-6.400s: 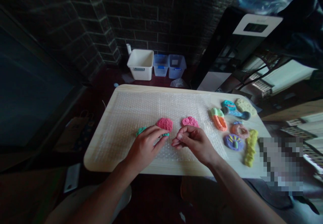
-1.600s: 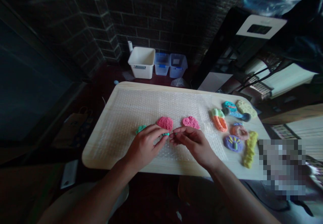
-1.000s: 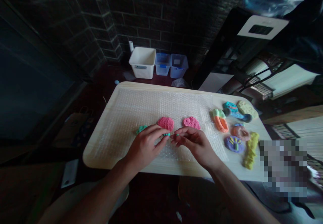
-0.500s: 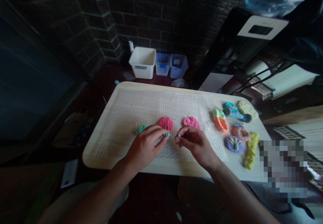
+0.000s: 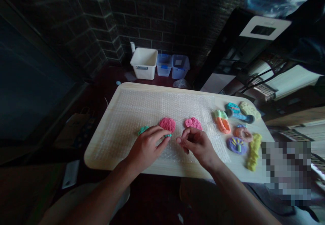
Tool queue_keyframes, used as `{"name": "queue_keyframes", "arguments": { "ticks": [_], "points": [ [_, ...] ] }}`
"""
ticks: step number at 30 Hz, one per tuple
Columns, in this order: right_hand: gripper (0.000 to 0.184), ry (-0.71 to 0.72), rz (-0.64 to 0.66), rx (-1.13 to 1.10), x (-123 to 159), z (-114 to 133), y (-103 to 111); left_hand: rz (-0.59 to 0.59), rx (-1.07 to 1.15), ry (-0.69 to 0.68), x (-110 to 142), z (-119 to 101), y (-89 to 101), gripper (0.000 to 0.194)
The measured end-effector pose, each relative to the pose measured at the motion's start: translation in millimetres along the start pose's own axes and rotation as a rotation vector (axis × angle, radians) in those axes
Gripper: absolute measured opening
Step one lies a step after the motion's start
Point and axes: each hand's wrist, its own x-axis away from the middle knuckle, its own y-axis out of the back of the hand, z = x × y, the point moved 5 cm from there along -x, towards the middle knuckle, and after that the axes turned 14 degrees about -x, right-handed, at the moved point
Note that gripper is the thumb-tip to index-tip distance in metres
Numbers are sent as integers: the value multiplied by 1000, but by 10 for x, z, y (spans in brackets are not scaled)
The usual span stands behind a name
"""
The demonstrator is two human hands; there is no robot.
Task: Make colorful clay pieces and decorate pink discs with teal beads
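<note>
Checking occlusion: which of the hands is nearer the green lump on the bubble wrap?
Left. The left hand overlaps the green lump in view; the right hand is well to its right.

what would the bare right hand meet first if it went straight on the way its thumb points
Probably the row of tiny round green pieces pinched in the bare left hand, across a gap from the right hand; depth is hard to judge.
</note>
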Motion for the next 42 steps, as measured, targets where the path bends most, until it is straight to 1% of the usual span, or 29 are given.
{"name": "queue_keyframes", "arguments": {
  "ticks": [1, 3, 6, 8, 10, 12, 14, 16, 19, 22, 24, 28, 30, 32, 37, 40, 42],
  "points": [
    [38, 27, -8, 3, -6, 12, 9, -1, 2, -2, -2, -1, 2, 15],
    [34, 43, 8, 14, -9, 20, 3, 5, 3, -3, -5, 0, 4, 15],
    [26, -12, 68, -17, 2, -1, -43, 9, -3, -1, -10, 3, 9, 14],
    [27, -60, 85, -69, 13, -23, -68, 7, -6, -1, -12, 4, 12, 14],
    [31, -89, 75, -101, 18, -38, -74, 8, -8, -2, -9, 4, 11, 15],
    [33, -94, 48, -73, 15, -41, -60, 11, -7, -4, -4, 3, 7, 15],
    [32, -69, 17, -15, 6, -30, -31, 11, -4, -3, 3, 2, 7, 15],
    [31, -14, -10, 24, -7, -7, -1, 10, 2, -2, 8, 1, 9, 15],
    [31, 39, -16, 30, -19, 5, 21, 8, -2, 2, 5, 0, 14, 14],
    [24, -4, 45, 22, -16, -27, -8, 0, -10, -5, -3, -1, 18, 14],
    [26, -50, 80, -12, -4, -50, -37, -5, -9, -8, -5, 0, 18, 14],
    [31, -116, 60, -106, 17, -71, -63, -6, -8, -2, 2, 11, 14, 15],
    [34, -122, 44, -97, 19, -70, -62, -6, -9, -3, 4, 11, 13, 14],
    [35, -97, 33, -42, 14, -56, -49, -6, -7, -6, 3, 8, 15, 14],
    [35, 36, -41, 82, -17, 21, 19, -1, 5, -6, -8, 5, 20, 14],
    [30, 54, -14, 133, -28, 39, -2, -3, 5, -1, -5, 12, 19, 14],
    [33, 39, 11, 123, -27, 29, -23, -1, 13, 0, 0, 18, 19, 15]
  ]
}}
